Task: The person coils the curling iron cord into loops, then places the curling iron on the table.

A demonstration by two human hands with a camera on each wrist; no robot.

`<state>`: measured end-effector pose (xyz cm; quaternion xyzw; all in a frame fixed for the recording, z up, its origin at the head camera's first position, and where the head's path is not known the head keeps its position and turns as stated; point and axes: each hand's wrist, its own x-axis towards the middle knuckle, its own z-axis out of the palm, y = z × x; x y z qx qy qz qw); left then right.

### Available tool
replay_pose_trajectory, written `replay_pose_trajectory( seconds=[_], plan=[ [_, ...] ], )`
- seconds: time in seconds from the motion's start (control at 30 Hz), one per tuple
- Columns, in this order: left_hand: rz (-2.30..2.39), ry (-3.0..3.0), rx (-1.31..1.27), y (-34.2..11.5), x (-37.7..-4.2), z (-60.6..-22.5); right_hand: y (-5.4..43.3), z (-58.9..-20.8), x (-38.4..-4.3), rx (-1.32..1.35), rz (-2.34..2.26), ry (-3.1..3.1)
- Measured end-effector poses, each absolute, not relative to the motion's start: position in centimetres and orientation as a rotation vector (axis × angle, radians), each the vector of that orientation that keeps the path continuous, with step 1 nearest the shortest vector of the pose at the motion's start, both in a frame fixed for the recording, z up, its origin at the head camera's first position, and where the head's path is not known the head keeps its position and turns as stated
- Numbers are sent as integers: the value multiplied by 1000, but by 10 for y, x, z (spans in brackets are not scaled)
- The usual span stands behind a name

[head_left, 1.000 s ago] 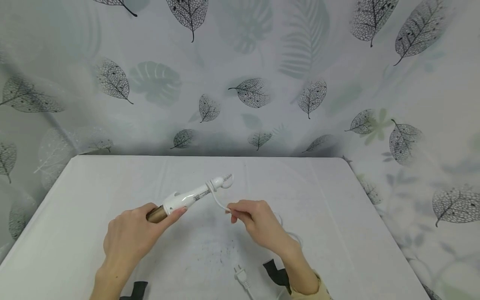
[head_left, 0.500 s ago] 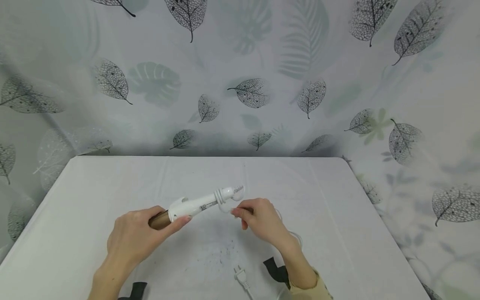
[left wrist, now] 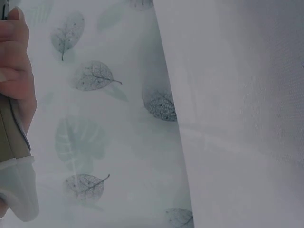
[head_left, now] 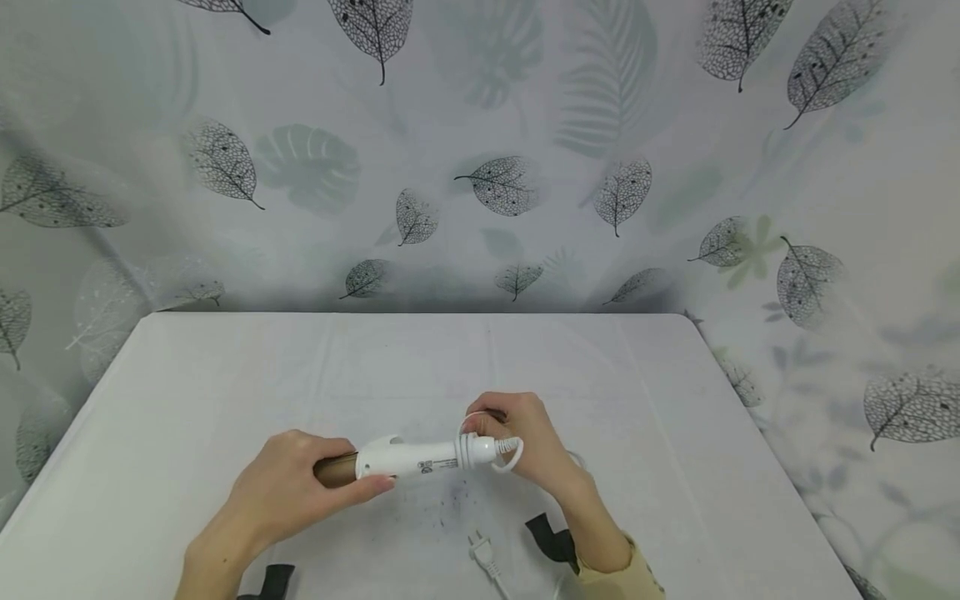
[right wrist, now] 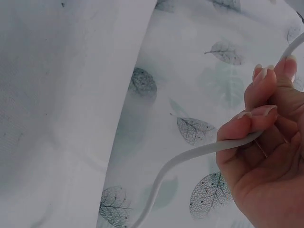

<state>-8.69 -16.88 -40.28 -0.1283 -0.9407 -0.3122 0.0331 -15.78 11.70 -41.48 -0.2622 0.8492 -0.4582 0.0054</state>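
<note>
A white curling iron [head_left: 412,459] with a gold-brown barrel is held level above the table. My left hand [head_left: 288,487] grips its barrel, thumb along the near side of the handle; the left wrist view shows curled fingers [left wrist: 16,71] around the gold barrel [left wrist: 10,130]. White cord [head_left: 464,451] is wound around the handle's tail end. Just behind that end, my right hand [head_left: 531,429] pinches the cord. In the right wrist view the cord [right wrist: 190,153] runs through the curled fingers of that hand [right wrist: 266,156] and hangs down.
A white two-pin plug [head_left: 482,550] lies on the white table [head_left: 225,375] near the front. Black straps [head_left: 551,540] show by the right wrist and at the lower left [head_left: 274,581]. Leaf-patterned cloth [head_left: 465,125] hangs behind the table.
The curling iron has swung from tilted up to level, its tail end moving right and nearer. My right hand has passed the cord over to the far side of the handle, adding to the winding.
</note>
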Motion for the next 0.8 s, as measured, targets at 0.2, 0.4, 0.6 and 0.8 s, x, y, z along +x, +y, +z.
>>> replay_pose_trajectory(
  seconds=[0.2,0.4,0.6,0.8],
  plan=[
    [-977,-2942,-489,-170,-88,-402,116,-413,-157,-823,-1408,2630],
    [-977,-3000,-500,-172,-88,-401,116,-413,-157,-810,-1336,2708],
    [-959,-3006,-488,-172,-88,-402,119,-414,-157,-830,-1361,2718],
    [-918,-3024,-473,-170,-89,-406,124,-414,-160,-934,-1336,2634]
  ],
)
